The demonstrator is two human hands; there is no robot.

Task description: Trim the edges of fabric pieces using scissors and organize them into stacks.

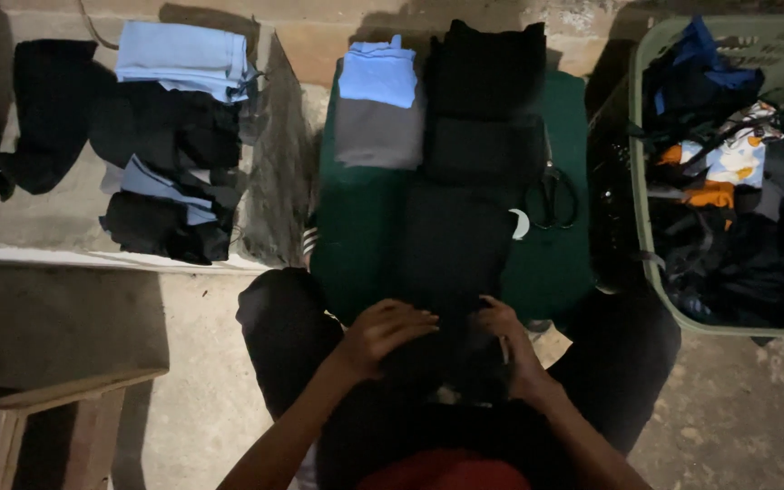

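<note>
Pressing on a black garment (451, 249) laid flat on the green-covered surface (360, 236) between my knees: left hand (383, 331) rests on its near edge with fingers curled, right hand (510, 340) seems to pinch the same hem, though the dim light hides the fingertips. I judge the cloth light, limp and non-slippery, best taken at hem corners. Folded stacks (446, 104) crowd the far end, scissors (553, 195) lie just right, the laundry basket (639, 181) walls off that side; room stays left.
</note>
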